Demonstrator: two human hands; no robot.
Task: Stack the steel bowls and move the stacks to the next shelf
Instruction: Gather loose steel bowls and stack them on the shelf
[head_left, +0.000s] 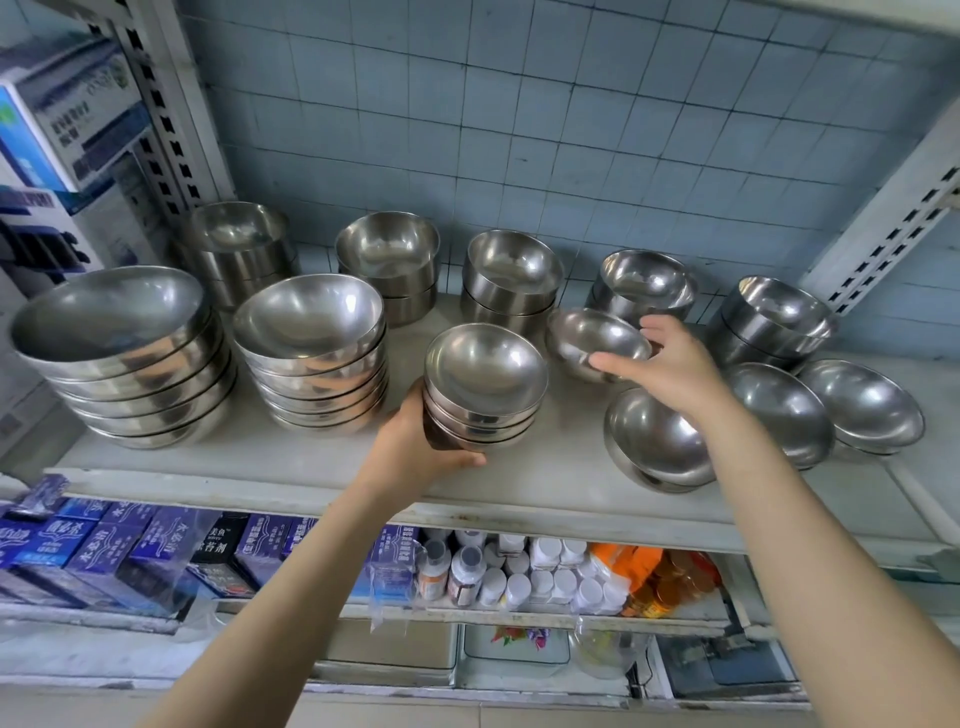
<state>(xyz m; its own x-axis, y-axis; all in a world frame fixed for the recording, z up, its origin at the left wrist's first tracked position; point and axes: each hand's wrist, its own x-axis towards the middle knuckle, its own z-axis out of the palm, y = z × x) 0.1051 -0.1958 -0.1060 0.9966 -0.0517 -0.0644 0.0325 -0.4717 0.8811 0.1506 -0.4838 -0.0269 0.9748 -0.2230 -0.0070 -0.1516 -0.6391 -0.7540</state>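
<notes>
Along the white metal shelf (322, 467), a tall stack of wide shallow steel bowls (124, 358) is sitting at the left end near the front edge, with a second stack of wide steel bowls (311, 353) just beside it. Behind them, along the back edge against the pale blue tiled wall (519, 104), five short stacks of straight-sided steel bowls are standing in a row, starting with the back-left straight-sided stack (239, 249).

The left hand (426, 447) is gripping the small stack of round steel bowls (483, 387) from its lower left side, fingers curled under the base, near the middle of the front edge. Bare shelf is lying open in front of and to the right of this stack.

The right hand (670, 366) is closing on the rim of a single tilted steel bowl (595, 340), thumb on the near rim and fingers on the far rim. This bowl is sitting just in front of a straight-sided stack at the back (644, 286). Below the right wrist, a loose round steel bowl (654, 441) is resting tilted near the front edge, partly under the forearm. Two more loose round steel bowls (779, 410) are crowding the right end.

On the shelf below, blue cartons (104, 540) are lining the left side and white-capped bottles (519, 571) the middle.
</notes>
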